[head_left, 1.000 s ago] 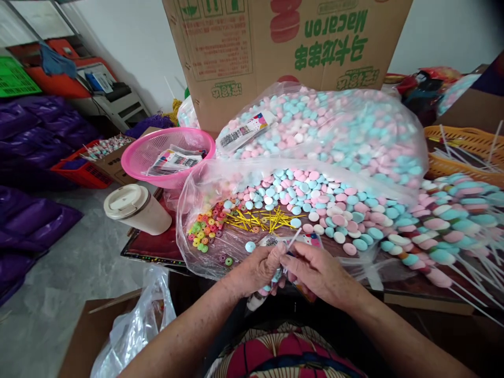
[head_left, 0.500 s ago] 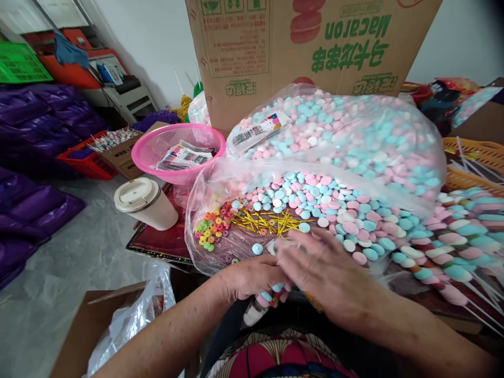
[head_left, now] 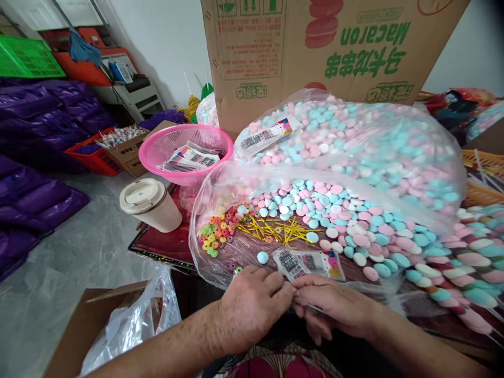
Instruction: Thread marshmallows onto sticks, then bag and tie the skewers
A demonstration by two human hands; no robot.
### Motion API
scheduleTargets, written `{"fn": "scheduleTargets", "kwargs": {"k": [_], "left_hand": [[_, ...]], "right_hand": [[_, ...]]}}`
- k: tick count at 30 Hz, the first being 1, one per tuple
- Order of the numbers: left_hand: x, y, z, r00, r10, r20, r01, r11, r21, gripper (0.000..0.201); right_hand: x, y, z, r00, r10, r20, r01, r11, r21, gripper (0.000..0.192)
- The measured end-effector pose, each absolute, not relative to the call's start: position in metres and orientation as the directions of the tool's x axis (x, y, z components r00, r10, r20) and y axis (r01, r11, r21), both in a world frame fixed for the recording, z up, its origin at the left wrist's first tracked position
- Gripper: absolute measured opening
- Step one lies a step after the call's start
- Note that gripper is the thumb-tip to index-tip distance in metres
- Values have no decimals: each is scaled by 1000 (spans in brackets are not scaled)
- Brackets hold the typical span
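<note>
Label packets point(head_left: 309, 263) lay just beyond my fingertips on the clear plastic sheet point(head_left: 220, 262), my right hand point(head_left: 334, 310) having drawn back from them to meet my left hand point(head_left: 252, 310), both pinching a thin sleeve together.

Open strip: between loose blue candy point(head_left: 262, 257) and counter point(head_left: 165, 247) front edge. Blocked behind it: yellow sticks point(head_left: 275, 229), candy heap point(head_left: 346, 220). Left: lidded cup point(head_left: 149, 205).

Two bare forearms, no sleeves, watch or rings visible. Left hand point(head_left: 252, 307) and right hand point(head_left: 338, 310) wrinkled, veined. Patterned garment point(head_left: 275, 365) at lap: pink, red, cream fan print.
</note>
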State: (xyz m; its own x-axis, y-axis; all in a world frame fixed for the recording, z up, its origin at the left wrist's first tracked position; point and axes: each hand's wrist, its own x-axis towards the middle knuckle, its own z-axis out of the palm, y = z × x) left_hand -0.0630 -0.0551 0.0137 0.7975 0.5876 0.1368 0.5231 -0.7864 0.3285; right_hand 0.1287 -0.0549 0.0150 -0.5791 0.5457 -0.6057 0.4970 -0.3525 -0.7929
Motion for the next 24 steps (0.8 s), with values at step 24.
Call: {"fn": "scheduleTargets", "kwargs": {"k": [24], "left_hand": [[-49,-32,-5,88,849,-521,-369,514,775,22]], "right_hand": [[152,49,-20,-681,717,148,681,695,-233,20]]}}
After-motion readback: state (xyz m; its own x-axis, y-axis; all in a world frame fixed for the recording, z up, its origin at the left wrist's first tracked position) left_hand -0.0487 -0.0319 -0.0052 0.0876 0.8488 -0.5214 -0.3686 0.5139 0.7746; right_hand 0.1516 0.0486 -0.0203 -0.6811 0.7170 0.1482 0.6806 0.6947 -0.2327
